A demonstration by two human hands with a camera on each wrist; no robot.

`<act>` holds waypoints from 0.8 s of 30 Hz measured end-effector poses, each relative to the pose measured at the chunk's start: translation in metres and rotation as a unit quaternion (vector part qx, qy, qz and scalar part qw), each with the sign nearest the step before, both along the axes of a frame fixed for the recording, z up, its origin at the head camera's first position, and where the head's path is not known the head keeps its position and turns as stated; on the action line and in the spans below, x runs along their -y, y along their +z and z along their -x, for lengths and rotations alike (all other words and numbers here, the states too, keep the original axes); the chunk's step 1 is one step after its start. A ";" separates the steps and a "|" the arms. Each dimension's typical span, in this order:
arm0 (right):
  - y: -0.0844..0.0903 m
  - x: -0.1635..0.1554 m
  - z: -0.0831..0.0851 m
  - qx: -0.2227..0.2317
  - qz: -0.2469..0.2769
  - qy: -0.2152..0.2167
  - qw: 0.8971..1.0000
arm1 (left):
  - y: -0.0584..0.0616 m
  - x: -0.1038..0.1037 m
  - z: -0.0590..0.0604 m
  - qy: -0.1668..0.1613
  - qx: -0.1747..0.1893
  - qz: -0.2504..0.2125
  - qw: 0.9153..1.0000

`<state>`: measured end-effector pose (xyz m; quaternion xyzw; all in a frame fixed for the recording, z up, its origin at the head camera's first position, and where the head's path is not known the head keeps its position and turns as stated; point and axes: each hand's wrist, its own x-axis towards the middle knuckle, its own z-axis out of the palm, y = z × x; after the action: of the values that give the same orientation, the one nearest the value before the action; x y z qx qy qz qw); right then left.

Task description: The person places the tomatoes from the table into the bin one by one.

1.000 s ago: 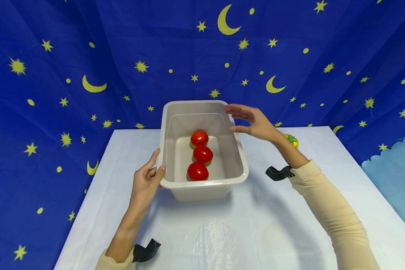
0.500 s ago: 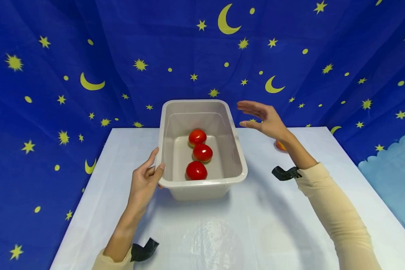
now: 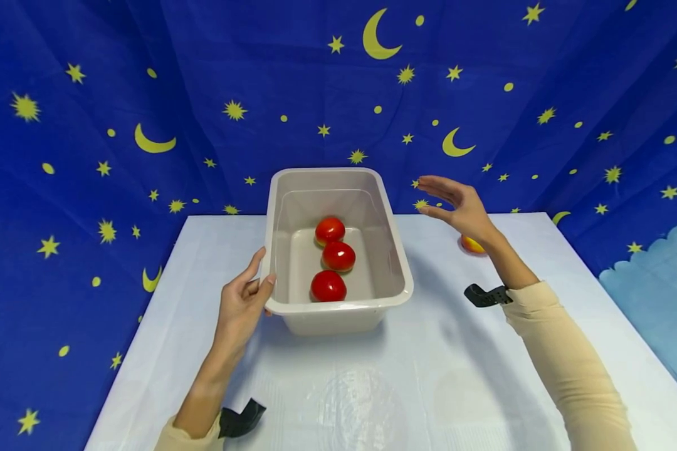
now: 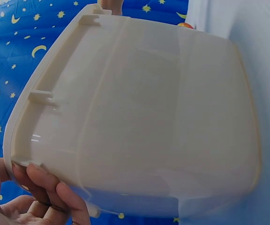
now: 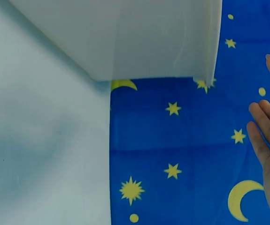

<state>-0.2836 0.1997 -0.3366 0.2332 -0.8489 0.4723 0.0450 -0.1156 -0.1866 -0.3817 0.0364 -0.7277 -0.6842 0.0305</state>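
A grey plastic tub [image 3: 341,307] stands on the white table with three red tomatoes inside: a far one [image 3: 330,230], a middle one [image 3: 339,257] and a near one [image 3: 328,286]. My left hand [image 3: 240,310] grips the tub's rim at the near left corner, thumb on top. In the left wrist view the fingers [image 4: 43,178] curl under that rim, beside the tub's outer wall [image 4: 139,103]. Apart from the tub, to its right, my right hand [image 3: 464,203] is raised with fingers extended and thumb spread, holding nothing.
A red-and-yellow round fruit [image 3: 472,244] lies at the back right of the white table [image 3: 451,388], partly hidden by my right forearm. Behind the table hangs a blue cloth [image 3: 304,81] with yellow moons and stars.
My right hand has drawn away to the right from the tub's rim. The forearm now covers a yellow-green thing seen earlier, and the red-and-yellow fruit shows instead. My left hand keeps its hold.
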 end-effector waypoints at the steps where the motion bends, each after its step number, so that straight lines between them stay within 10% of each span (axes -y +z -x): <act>1: -0.001 -0.002 0.000 0.000 0.002 -0.004 1.000 | 0.000 0.000 0.000 0.001 0.000 0.000 1.000; 24: -0.025 -0.037 -0.001 0.019 -0.020 -0.069 0.997 | 0.000 -0.001 -0.001 0.002 0.002 0.002 1.000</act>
<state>-0.2827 0.2371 -0.3616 0.1660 -0.8729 0.4553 0.0566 -0.1144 -0.1856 -0.3816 0.0391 -0.7290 -0.6826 0.0310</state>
